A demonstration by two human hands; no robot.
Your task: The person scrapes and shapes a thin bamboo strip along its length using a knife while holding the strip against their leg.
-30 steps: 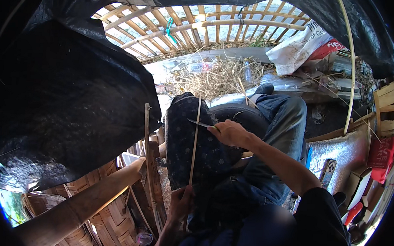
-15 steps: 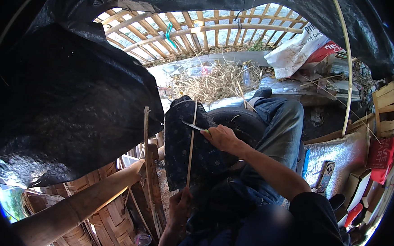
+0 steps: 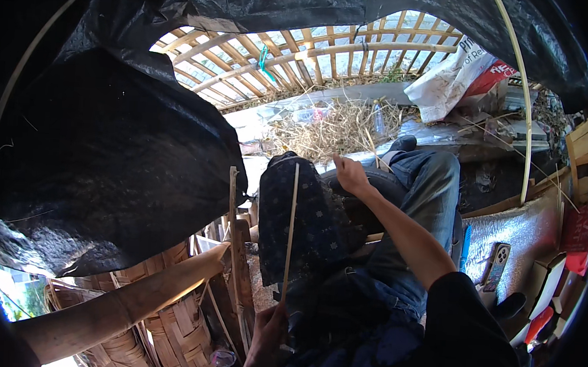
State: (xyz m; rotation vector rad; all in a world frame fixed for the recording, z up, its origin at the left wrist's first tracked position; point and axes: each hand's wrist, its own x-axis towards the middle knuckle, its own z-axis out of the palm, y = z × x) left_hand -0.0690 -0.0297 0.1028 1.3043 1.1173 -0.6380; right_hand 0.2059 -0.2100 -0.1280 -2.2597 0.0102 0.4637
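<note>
A thin pale bamboo strip (image 3: 290, 230) stands nearly upright in front of a dark dotted cloth (image 3: 305, 218) draped over my knee. My left hand (image 3: 268, 330) grips the strip's lower end at the bottom of the view. My right hand (image 3: 350, 175) is off to the right of the strip's top, clear of it, above my jeans-clad leg (image 3: 428, 185). Its fingers are curled shut around a small knife, whose blade is hard to make out against the dark cloth.
A black plastic sheet (image 3: 107, 158) hangs at left and overhead. Woven baskets (image 3: 177, 331) and a thick bamboo pole (image 3: 132, 301) lie at lower left. Straw (image 3: 338, 129), a bamboo lattice (image 3: 302, 49) and a white sack (image 3: 448, 78) are beyond. A phone (image 3: 496, 262) lies at right.
My right hand has drawn the knife off the strip's top and moved right and away. The left hand still holds the strip's lower end.
</note>
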